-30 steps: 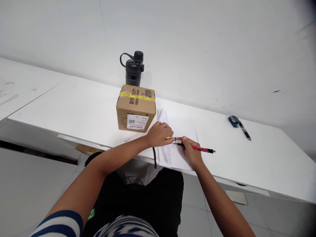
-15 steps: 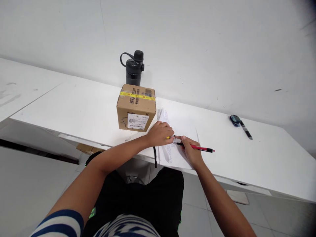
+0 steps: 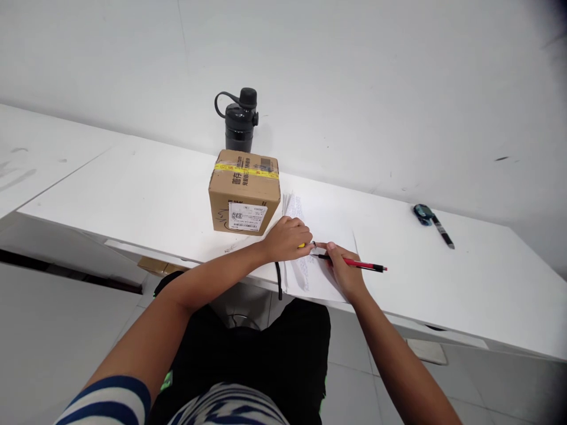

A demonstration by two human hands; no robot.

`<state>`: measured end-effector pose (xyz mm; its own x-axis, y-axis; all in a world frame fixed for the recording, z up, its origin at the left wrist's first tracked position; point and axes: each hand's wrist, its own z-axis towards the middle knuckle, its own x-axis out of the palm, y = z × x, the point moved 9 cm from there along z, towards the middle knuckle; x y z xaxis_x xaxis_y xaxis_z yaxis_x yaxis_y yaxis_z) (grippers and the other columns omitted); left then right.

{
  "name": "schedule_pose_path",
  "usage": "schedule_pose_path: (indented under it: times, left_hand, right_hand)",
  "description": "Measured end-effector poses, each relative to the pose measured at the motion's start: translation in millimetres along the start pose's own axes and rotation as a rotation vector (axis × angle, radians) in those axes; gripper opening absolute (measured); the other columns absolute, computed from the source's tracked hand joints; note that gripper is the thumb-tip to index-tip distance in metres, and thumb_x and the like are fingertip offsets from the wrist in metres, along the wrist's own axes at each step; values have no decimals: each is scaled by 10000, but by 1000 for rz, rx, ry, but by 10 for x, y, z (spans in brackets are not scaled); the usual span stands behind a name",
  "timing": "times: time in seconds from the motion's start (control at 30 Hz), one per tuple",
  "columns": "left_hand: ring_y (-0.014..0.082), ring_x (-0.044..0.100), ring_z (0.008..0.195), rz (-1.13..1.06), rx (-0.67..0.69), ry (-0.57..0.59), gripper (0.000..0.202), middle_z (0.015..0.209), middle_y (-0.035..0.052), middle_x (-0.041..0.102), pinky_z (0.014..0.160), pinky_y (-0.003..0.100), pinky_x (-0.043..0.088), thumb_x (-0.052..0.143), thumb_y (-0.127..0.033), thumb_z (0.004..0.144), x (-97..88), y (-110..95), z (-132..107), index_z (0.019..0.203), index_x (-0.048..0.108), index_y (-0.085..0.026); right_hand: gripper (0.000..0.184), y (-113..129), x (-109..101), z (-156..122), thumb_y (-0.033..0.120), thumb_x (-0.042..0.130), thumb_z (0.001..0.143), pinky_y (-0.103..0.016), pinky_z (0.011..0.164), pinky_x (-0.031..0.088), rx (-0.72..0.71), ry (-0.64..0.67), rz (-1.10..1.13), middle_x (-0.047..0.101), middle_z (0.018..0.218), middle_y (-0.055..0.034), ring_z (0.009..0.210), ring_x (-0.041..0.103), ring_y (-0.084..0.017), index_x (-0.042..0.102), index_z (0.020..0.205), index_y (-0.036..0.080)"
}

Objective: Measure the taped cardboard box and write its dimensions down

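Moved since the earliest frame: hardly anything; less of the small yellow item (image 3: pixel 302 245) shows beyond the left hand (image 3: pixel 287 239), while the red pen (image 3: pixel 354 263) keeps nearly the same slant.
Left hand: just right of the cardboard box (image 3: pixel 243 192), at its near corner, resting over the written pages (image 3: pixel 305 282); fingers curled inward and close together, gripping the yellow item, most of which they hide.
Right hand (image 3: pixel 343 271): farther right of the box and nearer the person; thumb and fingers pinch the red pen low on its barrel, no gap showing between them and it. One finger points toward the left hand, reaching a small dark ring (image 3: pixel 314 244); whether they touch, cannot tell.
Red pen: right of the box, black end pointing away from it, tip toward the pages; contact with the paper is too small to tell.
Written pages: from beside the box's right face toward the person, left leaf wavy.
Black strap (image 3: pixel 279 282): on the person's side of the box, over the desk edge.
Black bottle (image 3: pixel 239 125): upright, directly behind the box.
Black marker (image 3: pixel 443 232): well right of the box, beside a blue stopwatch-like device (image 3: pixel 423 214).
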<state>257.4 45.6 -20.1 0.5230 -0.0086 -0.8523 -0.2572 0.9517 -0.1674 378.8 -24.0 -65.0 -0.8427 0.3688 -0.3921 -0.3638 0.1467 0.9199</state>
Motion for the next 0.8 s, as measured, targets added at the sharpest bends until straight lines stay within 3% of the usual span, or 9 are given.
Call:
schedule_pose_path:
  times: [0.33,0.53,0.8]
  left_hand:
    - [216,547,1031,48,21,8,307,951,42,698,838,391,317,439,-389,971,22,-5,-11,834,631,-192]
    - [220,537,1046,52,14,23,306,963,44,690,843,394,322,441,-400,969,10,-6,-15,863,640,-194]
    - [212,548,1044,50,-24,27,259,976,34,707,847,388,318,481,-381,942,6,17,-14,831,630,-200]
  right_hand:
    - [525,6,-3,-5,609,501,886,-279,554,338,-12,-12,-11,402,568,41,555,390,-131,747,1069,183]
    - [528,41,5,-8,615,484,886,-299,567,368,-22,-11,-40,442,532,26,548,423,-157,767,1013,188]
    - [534,32,17,-7,613,480,891,-301,555,393,-34,0,-53,452,535,30,537,451,-158,753,1066,188]
